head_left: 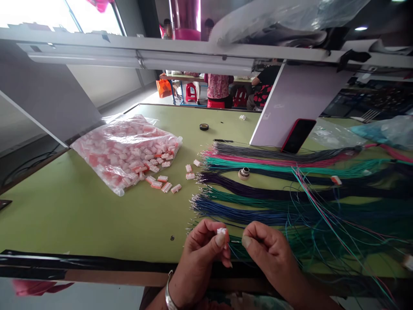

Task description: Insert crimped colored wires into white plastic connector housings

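Observation:
My left hand (pixel 206 247) pinches a small white and orange connector housing (pixel 222 232) between thumb and fingers. Just to its right, my right hand (pixel 269 249) is closed in a pinch; a thin wire with a metal terminal tip (pixel 235 241) sticks out from it toward the housing. The tip and the housing are apart. Beyond both hands lie bundles of wires with bare terminal ends pointing left, among them a blue bundle (pixel 238 212), a dark purple bundle (pixel 232 184) and a grey bundle (pixel 258 151).
A clear plastic bag (pixel 106 146) of connector housings lies at the left, with several loose housings (pixel 167 187) spilled beside it. A tape roll (pixel 204 127), a metal ring-like part (pixel 244 173) and a phone (pixel 298 135) are farther back. Loose wires (pixel 319 202) cross the right side.

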The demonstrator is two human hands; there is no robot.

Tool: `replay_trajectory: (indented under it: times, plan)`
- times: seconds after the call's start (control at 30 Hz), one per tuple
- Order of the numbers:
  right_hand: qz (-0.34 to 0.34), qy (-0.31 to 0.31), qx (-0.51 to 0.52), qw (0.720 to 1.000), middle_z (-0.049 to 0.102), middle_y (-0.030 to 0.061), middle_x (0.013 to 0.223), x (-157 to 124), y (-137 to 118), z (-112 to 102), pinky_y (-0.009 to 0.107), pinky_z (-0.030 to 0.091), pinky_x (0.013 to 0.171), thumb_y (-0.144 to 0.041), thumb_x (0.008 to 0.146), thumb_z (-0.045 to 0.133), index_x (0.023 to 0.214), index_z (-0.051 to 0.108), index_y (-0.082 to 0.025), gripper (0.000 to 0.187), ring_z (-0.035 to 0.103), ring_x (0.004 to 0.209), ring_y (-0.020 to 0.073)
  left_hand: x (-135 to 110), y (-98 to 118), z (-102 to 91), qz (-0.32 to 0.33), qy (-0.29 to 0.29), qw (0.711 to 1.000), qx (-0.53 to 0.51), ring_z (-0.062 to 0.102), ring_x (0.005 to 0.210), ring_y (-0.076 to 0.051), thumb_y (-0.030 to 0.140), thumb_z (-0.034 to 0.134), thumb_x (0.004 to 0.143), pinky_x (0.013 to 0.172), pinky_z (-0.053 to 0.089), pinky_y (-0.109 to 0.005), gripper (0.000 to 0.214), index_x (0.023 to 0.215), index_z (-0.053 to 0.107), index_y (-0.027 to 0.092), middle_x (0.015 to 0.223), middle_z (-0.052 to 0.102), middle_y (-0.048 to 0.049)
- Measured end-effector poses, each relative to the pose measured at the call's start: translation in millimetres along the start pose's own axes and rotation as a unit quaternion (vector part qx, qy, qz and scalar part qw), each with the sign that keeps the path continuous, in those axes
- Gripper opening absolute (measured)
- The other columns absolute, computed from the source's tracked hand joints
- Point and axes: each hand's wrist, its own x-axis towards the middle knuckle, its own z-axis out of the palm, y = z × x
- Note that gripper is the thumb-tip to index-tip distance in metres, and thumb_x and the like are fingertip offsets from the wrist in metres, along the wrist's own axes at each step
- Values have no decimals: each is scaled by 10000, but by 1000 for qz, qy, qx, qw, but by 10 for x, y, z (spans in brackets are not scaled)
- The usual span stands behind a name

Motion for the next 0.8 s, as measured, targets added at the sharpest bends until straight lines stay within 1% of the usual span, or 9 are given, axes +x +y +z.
replay_trajectory:
  times: [0.13, 0.27, 0.4, 0.6, 0.8]
  plan:
    - [29, 4, 17, 999, 330, -65, 527, 14, -8, 31, 211, 221, 423, -380, 826, 532, 635, 494, -181, 278, 257, 479, 79, 7, -4, 29, -8, -25, 1000, -11, 544, 546, -98, 267, 736, 787, 503, 492, -222, 174, 857, 624, 154, 633, 606, 8]
    - [22, 15, 0, 1000, 335, -64, 512, 4, 5, 39, 208, 220, 416, -354, 802, 543, 617, 507, -178, 258, 264, 468, 77, 11, -23, 27, -24, -26, 999, -24, 548, 528, -89, 246, 716, 807, 508, 498, -215, 145, 872, 624, 155, 620, 611, 13]
    - [18, 16, -8, 1000, 329, -66, 497, 2, -4, 43, 205, 222, 402, -330, 784, 538, 601, 497, -184, 237, 266, 453, 75, 12, -49, 25, -39, -28, 998, -40, 550, 524, -85, 232, 729, 792, 499, 509, -209, 148, 858, 623, 152, 630, 616, 11]
    - [12, 20, -30, 999, 334, -65, 485, 7, -6, 41, 204, 240, 403, -304, 765, 520, 580, 483, -190, 220, 281, 445, 76, 31, -67, 35, -53, -27, 997, -50, 553, 519, -81, 221, 733, 788, 492, 523, -204, 152, 859, 625, 141, 630, 620, 8]
    - [3, 38, -69, 997, 322, -66, 467, 3, -25, 42, 198, 219, 393, -275, 736, 512, 549, 472, -188, 210, 263, 429, 68, 44, -62, 45, -55, -26, 997, -42, 558, 518, -84, 236, 747, 774, 485, 531, -213, 173, 860, 630, 141, 625, 618, 13]
